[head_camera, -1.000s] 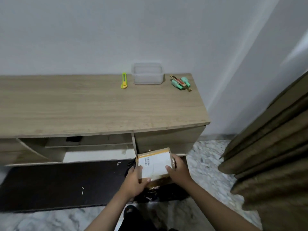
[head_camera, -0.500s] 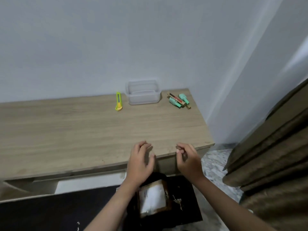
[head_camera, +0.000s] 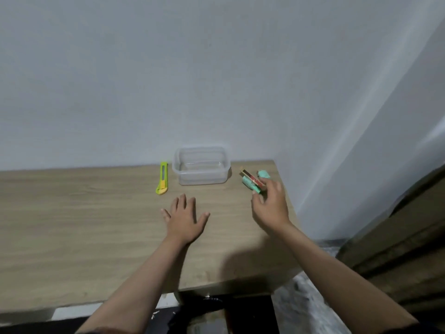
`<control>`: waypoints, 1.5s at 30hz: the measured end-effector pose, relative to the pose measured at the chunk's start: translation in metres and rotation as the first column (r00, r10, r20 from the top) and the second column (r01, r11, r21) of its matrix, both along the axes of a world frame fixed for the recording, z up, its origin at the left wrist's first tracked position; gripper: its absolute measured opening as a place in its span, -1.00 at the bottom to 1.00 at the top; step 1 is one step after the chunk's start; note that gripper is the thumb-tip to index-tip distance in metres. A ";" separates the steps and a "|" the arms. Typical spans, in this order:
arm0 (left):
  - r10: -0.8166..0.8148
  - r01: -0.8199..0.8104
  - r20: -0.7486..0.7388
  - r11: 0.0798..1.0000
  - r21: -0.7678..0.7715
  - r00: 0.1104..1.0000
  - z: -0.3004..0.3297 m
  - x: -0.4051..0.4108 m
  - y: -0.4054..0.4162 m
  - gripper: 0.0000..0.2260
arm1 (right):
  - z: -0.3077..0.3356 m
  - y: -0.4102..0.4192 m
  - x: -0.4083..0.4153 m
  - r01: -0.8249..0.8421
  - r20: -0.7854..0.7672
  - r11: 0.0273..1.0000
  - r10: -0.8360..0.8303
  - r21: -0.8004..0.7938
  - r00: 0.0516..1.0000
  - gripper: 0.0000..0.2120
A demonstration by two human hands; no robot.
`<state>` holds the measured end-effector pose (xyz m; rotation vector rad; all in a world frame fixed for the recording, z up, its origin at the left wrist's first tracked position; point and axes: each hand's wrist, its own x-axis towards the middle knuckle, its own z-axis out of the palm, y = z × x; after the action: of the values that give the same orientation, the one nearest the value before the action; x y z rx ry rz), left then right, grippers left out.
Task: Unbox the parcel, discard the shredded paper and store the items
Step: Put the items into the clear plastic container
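Observation:
A clear plastic container [head_camera: 201, 165] stands open and empty at the back of the wooden cabinet top [head_camera: 72, 225]. To its right lie small mint-green items [head_camera: 250, 183] and a flat brown-and-red stick [head_camera: 251, 177], with another mint piece [head_camera: 263, 174] behind. My right hand [head_camera: 271, 206] hovers over these items, fingers loosely curled and touching the nearest one; no grasp is visible. My left hand [head_camera: 184, 218] is spread flat above the wood, in front of the container. The cardboard parcel [head_camera: 207, 327] is barely visible on the floor at the bottom edge.
A yellow-green box cutter [head_camera: 163, 178] lies left of the container. A white wall runs behind the cabinet. A brown curtain [head_camera: 397, 249] hangs at the right. Below the front edge are a dark mat [head_camera: 245, 309] and marbled floor [head_camera: 305, 304].
Both hands let go of the parcel, left on the floor, and rose over the cabinet top. The right hand has reached toward the mint-green items; the left has spread out.

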<state>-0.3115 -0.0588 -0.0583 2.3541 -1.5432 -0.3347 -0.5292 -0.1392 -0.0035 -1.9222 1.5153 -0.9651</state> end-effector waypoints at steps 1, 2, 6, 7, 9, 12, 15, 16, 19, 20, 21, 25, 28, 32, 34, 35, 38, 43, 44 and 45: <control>0.001 -0.001 0.009 1.000 0.008 1.000 -0.002 -0.001 -0.007 -0.42 | 0.000 -0.012 0.001 0.005 -0.037 1.000 -0.005 0.007 0.999 -0.58; 0.006 -0.007 0.019 1.000 0.014 1.000 -0.004 -0.002 -0.013 -0.41 | 0.001 -0.024 0.003 0.011 -0.076 1.000 -0.009 0.025 0.997 -0.54; 0.035 -0.037 0.045 0.999 0.036 0.998 -0.010 -0.001 -0.025 -0.38 | -0.003 -0.069 0.006 0.030 -0.271 0.988 0.013 0.153 0.962 -0.33; 0.039 -0.040 0.044 0.998 0.038 0.998 -0.011 -0.001 -0.024 -0.38 | -0.006 -0.077 0.007 0.033 -0.316 0.983 0.027 0.183 0.948 -0.27; 0.045 -0.046 0.046 0.998 0.033 0.998 -0.013 -0.001 -0.024 -0.37 | -0.014 -0.089 0.010 0.020 -0.355 0.972 0.067 0.235 0.932 -0.22; 0.054 -0.056 0.050 0.998 0.028 0.997 -0.013 0.000 -0.025 -0.32 | -0.027 -0.094 0.016 -0.015 -0.364 0.961 0.119 0.277 0.924 -0.29; 0.067 -0.068 0.057 0.997 0.021 0.996 -0.012 -0.002 -0.026 -0.31 | -0.037 -0.094 0.017 0.000 -0.378 0.987 0.062 0.161 0.924 -0.45; 0.068 -0.069 0.059 0.997 0.022 0.996 -0.012 -0.002 -0.026 -0.31 | -0.038 -0.094 0.018 0.007 -0.370 0.992 0.039 0.124 0.928 -0.48; 0.073 -0.074 0.053 0.997 0.020 0.996 -0.012 -0.002 -0.026 -0.32 | -0.043 -0.092 0.018 0.010 -0.340 0.999 0.008 0.052 0.940 -0.52; 0.075 -0.076 0.048 0.997 0.018 0.996 -0.012 -0.002 -0.025 -0.32 | -0.044 -0.091 0.017 0.006 -0.327 0.999 0.010 0.046 0.945 -0.52; 0.076 -0.077 0.047 0.997 0.018 0.996 -0.012 -0.002 -0.025 -0.32 | -0.044 -0.091 0.017 -0.002 -0.317 0.999 0.016 0.045 0.948 -0.51; 0.071 -0.073 0.053 0.997 0.029 0.996 -0.013 -0.001 -0.025 -0.33 | -0.038 -0.094 0.012 -0.078 -0.329 0.985 0.126 0.155 0.936 -0.47; 0.069 -0.071 0.056 0.997 0.029 0.996 -0.013 0.000 -0.025 -0.35 | -0.034 -0.093 0.003 -0.105 -0.309 0.971 0.168 0.213 0.936 -0.45; 0.067 -0.068 0.042 0.997 0.024 0.997 -0.012 -0.002 -0.025 -0.34 | -0.040 -0.088 -0.005 -0.104 -0.308 0.973 0.165 0.204 0.937 -0.41; 0.064 -0.065 0.038 0.998 0.021 0.997 -0.012 -0.001 -0.025 -0.34 | -0.041 -0.084 -0.002 -0.100 -0.289 0.984 0.140 0.150 0.947 -0.45; 0.063 -0.064 0.038 0.998 0.022 0.997 -0.012 -0.001 -0.025 -0.34 | -0.041 -0.082 -0.001 -0.101 -0.277 0.988 0.131 0.121 0.952 -0.48; 0.063 -0.064 0.033 0.998 0.026 0.997 -0.012 -0.001 -0.025 -0.35 | -0.042 -0.078 0.001 -0.120 -0.240 0.992 0.127 0.045 0.963 -0.52; 0.064 -0.064 0.016 0.998 0.027 0.998 -0.011 -0.002 -0.024 -0.36 | -0.042 -0.076 -0.005 -0.165 -0.111 0.984 0.156 -0.073 0.981 -0.55; 0.065 -0.065 0.014 0.997 0.027 0.998 -0.011 -0.002 -0.024 -0.36 | -0.039 -0.075 -0.005 -0.180 -0.081 0.978 0.172 -0.106 0.982 -0.55; 0.067 -0.067 0.012 0.997 0.027 0.998 -0.011 -0.002 -0.024 -0.35 | -0.033 -0.076 -0.004 -0.201 -0.060 0.971 0.195 -0.128 0.979 -0.55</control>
<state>-0.3133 -0.0828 -0.0690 2.4263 -1.4693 -0.3306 -0.5331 -0.2147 -0.0365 -2.1580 1.2818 -0.9590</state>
